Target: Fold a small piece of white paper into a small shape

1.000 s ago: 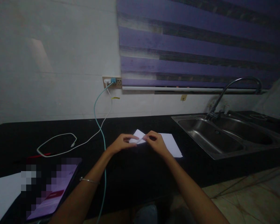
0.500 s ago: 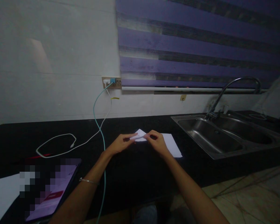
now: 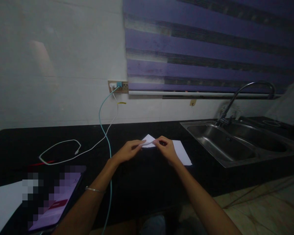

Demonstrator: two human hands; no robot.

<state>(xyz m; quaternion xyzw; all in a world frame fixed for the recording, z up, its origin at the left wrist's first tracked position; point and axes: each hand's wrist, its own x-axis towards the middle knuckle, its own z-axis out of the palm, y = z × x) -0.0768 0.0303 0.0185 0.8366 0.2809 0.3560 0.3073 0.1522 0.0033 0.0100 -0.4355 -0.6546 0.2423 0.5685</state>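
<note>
My left hand [image 3: 129, 150] and my right hand [image 3: 167, 149] meet over the black countertop [image 3: 142, 182]. Both pinch a small folded white paper [image 3: 148, 141] between fingertips, its pointed flap sticking up behind my fingers. A flat white sheet [image 3: 182, 153] lies on the counter just right of my right hand, partly hidden by it. A thin bracelet [image 3: 95, 189] circles my left wrist.
A steel sink [image 3: 237, 143] with a curved tap [image 3: 250, 89] sits at the right. A teal cable [image 3: 105, 130] and a white cable [image 3: 63, 151] run from a wall socket [image 3: 118, 86]. A lit tablet [image 3: 51, 202] and white paper [image 3: 2, 205] lie at lower left.
My hands have drawn the folded paper slightly closer together and lifted it a little; the flap now shows less. Nothing else has moved.
</note>
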